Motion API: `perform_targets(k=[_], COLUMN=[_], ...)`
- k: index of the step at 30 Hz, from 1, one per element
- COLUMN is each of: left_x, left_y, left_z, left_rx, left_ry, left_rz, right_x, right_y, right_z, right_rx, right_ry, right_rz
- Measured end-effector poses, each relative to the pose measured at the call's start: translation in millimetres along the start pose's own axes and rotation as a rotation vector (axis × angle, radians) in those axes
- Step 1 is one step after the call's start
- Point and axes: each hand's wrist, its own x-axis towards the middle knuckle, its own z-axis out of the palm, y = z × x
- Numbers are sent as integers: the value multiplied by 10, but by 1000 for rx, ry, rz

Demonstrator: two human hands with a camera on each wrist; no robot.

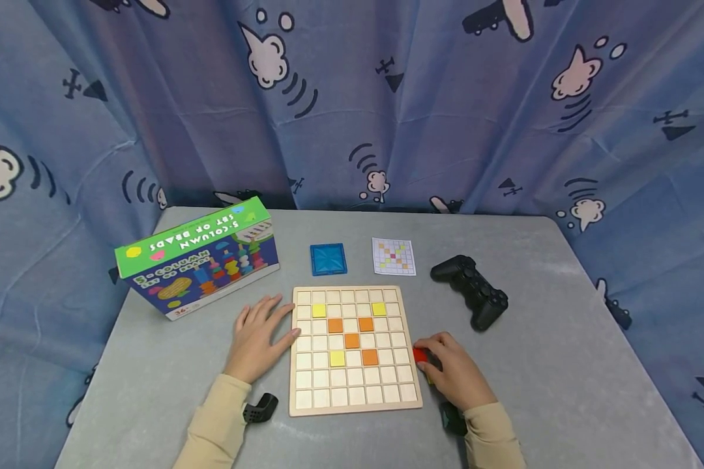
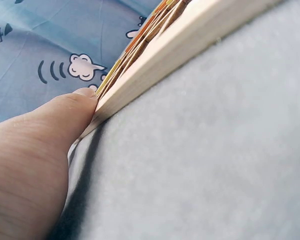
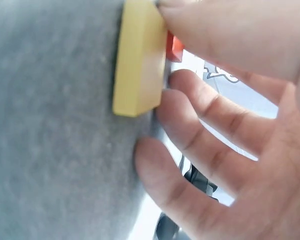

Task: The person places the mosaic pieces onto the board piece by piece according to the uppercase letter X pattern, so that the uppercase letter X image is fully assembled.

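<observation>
A square wooden grid board point(image 1: 354, 376) lies in the middle of the table, with several orange tiles point(image 1: 352, 341) and yellow tiles point(image 1: 319, 311) in its cells. My left hand point(image 1: 255, 345) rests at the board's left side, fingers spread, thumb touching its edge in the left wrist view. Just off the board's right edge, my right hand point(image 1: 454, 374) pinches a red tile point(image 1: 419, 355) between thumb and index finger. Beside it a loose yellow tile point(image 3: 137, 65) is on the table, mostly hidden by the hand in the head view. The right hand's other fingers are loosely bent.
Behind the board are a blue square tray point(image 1: 328, 259) and a pattern card point(image 1: 394, 256). A green and blue bead-set box point(image 1: 199, 257) stands at the back left. To the right lies a black game controller point(image 1: 470, 291). A patterned curtain point(image 1: 328, 130) hangs behind the table.
</observation>
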Motion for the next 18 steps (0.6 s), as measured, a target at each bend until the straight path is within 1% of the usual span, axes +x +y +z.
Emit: perform_targets(k=[6, 13, 18], left_x=[2, 6, 0], left_y=[-8, 17, 3], left_z=[13, -13, -1], left_rx=[8, -1, -1], left_ry=[7, -21, -11], left_rz=[8, -15, -9], right_x=[-4, -5, -2], right_y=[6, 7, 4], right_z=[0, -3, -6], right_rx=[2, -16, -38], right_ry=[-5, 8, 19], right_rz=[3, -5, -15])
